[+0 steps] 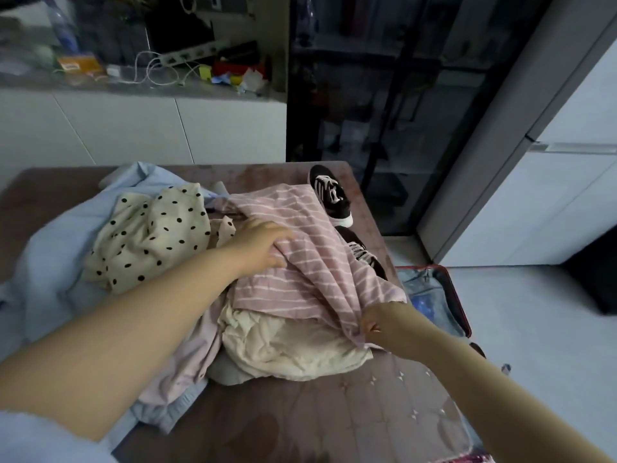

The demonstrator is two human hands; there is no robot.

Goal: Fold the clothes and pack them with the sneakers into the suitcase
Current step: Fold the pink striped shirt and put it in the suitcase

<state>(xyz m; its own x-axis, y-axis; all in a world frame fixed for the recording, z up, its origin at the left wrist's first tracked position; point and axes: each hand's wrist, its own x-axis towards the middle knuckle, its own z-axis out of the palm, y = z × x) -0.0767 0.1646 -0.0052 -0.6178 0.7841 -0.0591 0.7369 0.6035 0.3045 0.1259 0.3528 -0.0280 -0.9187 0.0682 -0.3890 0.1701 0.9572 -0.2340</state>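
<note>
A pile of clothes lies on the brown table (384,412). On top is a pink garment with white stripes (310,262). My left hand (260,245) grips its upper edge, and my right hand (377,325) pinches its lower right corner. Under it lies a cream garment (287,345). To the left are a cream polka-dot garment (150,235) and a light blue one (50,242). Two black sneakers with white laces sit at the table's right edge: one (330,195) at the far corner, the other (364,252) partly covered by the striped cloth. A red-rimmed suitcase (457,295) lies open on the floor to the right.
A pale pink garment (187,355) hangs under my left forearm. Behind the table stands a white cabinet with a cluttered counter (150,78). A dark glass cabinet (367,95) and a white wall unit (551,195) stand to the right. A black object (597,272) sits on the floor.
</note>
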